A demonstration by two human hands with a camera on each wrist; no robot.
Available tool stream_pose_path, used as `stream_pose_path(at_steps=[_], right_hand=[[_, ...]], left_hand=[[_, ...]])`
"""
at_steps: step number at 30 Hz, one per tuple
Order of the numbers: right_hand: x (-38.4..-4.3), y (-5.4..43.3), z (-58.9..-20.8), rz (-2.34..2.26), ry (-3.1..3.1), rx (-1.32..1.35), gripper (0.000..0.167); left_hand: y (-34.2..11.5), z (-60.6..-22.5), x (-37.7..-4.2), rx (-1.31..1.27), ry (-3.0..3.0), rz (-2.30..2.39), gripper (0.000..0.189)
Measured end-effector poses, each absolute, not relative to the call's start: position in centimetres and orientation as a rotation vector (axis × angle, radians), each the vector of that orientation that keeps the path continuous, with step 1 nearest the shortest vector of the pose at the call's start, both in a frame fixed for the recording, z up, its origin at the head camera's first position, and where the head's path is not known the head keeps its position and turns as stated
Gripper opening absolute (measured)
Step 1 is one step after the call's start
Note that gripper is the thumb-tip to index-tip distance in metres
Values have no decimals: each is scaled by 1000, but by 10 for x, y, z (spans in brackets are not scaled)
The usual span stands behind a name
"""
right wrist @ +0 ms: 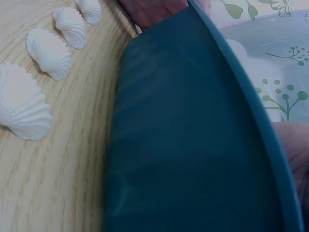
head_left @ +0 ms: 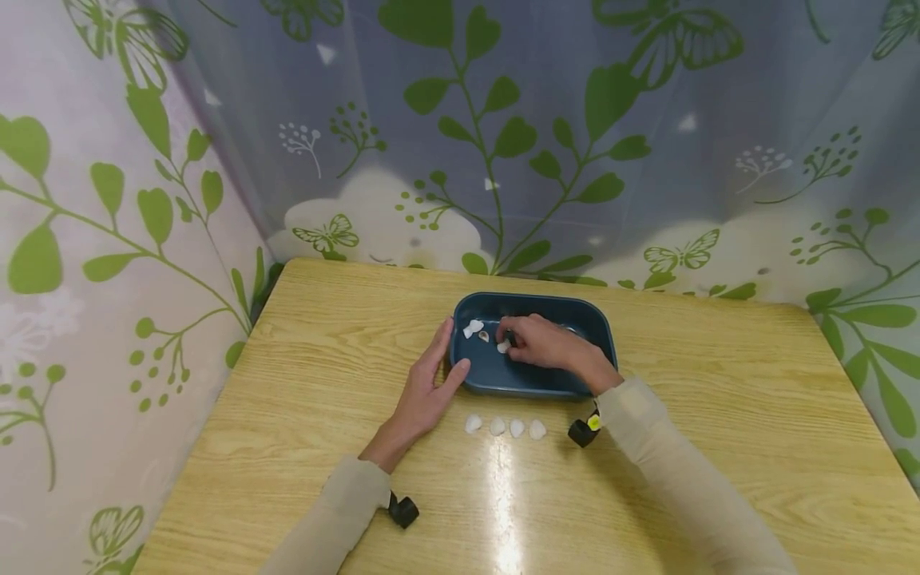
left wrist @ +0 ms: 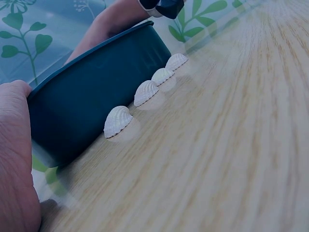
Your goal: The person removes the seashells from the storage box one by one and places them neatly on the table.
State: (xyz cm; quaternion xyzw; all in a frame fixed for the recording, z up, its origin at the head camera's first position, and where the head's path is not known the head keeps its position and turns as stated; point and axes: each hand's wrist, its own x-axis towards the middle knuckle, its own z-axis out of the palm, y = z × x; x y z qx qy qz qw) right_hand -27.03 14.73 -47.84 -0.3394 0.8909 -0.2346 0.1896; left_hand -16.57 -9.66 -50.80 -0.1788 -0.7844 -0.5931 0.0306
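Note:
A deep dark-blue plastic basin (head_left: pixel 532 383) stands on the table. My left hand (head_left: pixel 427 391) rests against its left end, fingers along the outer wall and thumb at the near corner. Inside the basin, my right hand (head_left: pixel 542 343) bends its fingers down and pinches a white seashell (head_left: pixel 503 347) near the basin floor. To the left of those fingertips lie a brownish-white shell (head_left: pixel 484 336) and some white shells (head_left: pixel 473 328). In the right wrist view the basin wall (right wrist: pixel 193 130) hides most of the right hand.
Several white ribbed seashells (head_left: pixel 497 426) form a row on the wooden table (head_left: pixel 302 359) in front of the basin, close to its near wall. A curtain (head_left: pixel 345 216) with green leaf prints hangs behind the table's back edge, and another printed cloth (head_left: pixel 93 263) hangs at the left.

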Motion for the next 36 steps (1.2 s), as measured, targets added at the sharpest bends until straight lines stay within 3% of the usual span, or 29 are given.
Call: stream_pose_path(at_steps=[36], right_hand=[[-263, 154, -485, -697, 2545, -857, 30]], left_hand=[[-96, -507, -165, -541, -2424, -1800, 66]])
